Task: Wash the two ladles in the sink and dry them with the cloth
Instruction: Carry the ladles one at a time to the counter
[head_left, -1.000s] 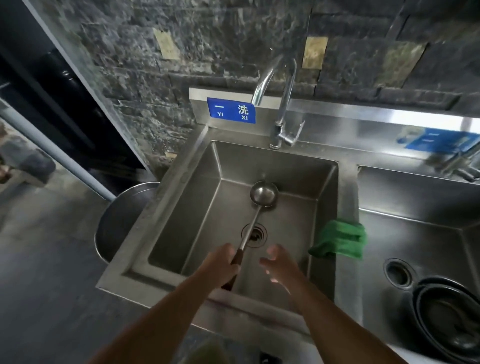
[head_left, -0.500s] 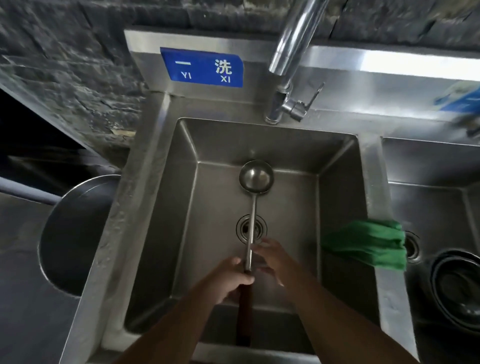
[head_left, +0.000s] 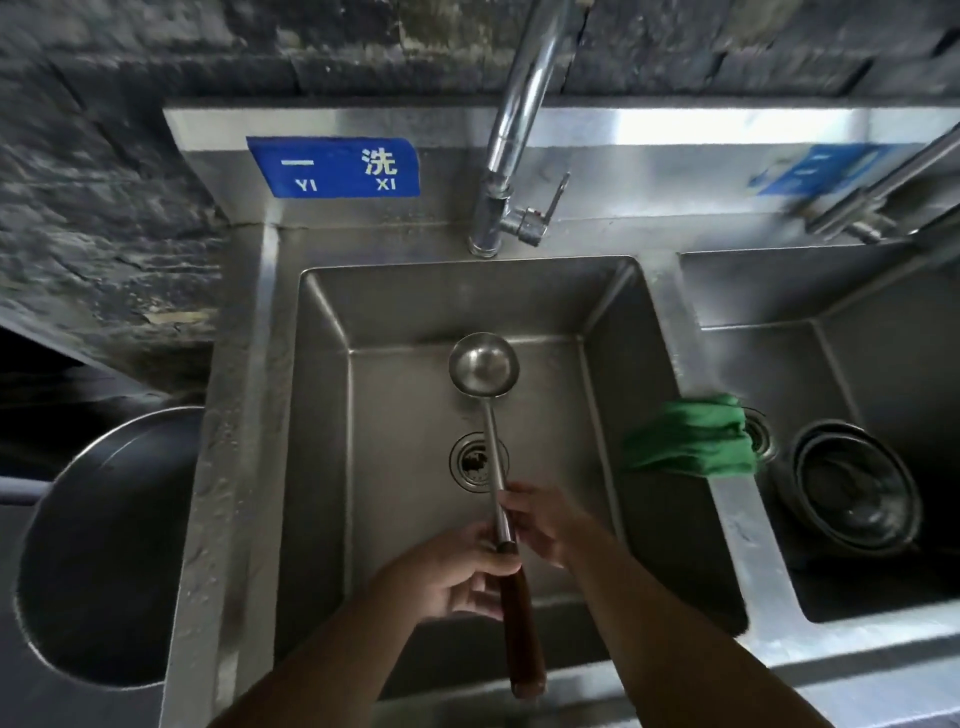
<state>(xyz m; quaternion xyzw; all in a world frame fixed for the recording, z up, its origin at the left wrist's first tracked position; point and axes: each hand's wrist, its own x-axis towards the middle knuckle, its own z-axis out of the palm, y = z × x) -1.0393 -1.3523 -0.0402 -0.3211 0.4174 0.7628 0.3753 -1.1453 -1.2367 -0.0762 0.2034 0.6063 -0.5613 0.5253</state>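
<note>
Head view: my left hand (head_left: 447, 577) clenches the ladle (head_left: 484, 366) where its steel shaft meets the wooden handle. My right hand (head_left: 540, 525) pinches the shaft just beyond that, and the ladle runs away from both grips across the drain (head_left: 470, 462), cup facing up inside the left sink (head_left: 467, 296), wooden end poking back over the front rim. The green cloth (head_left: 691, 436) lies draped on the sink's right wall, near my right hand and apart from the ladle. The blue label (head_left: 335, 167) behind the sink reads "一 洗, YI XI"; a second blue label (head_left: 821, 169) farther right is too blurred to read.
</note>
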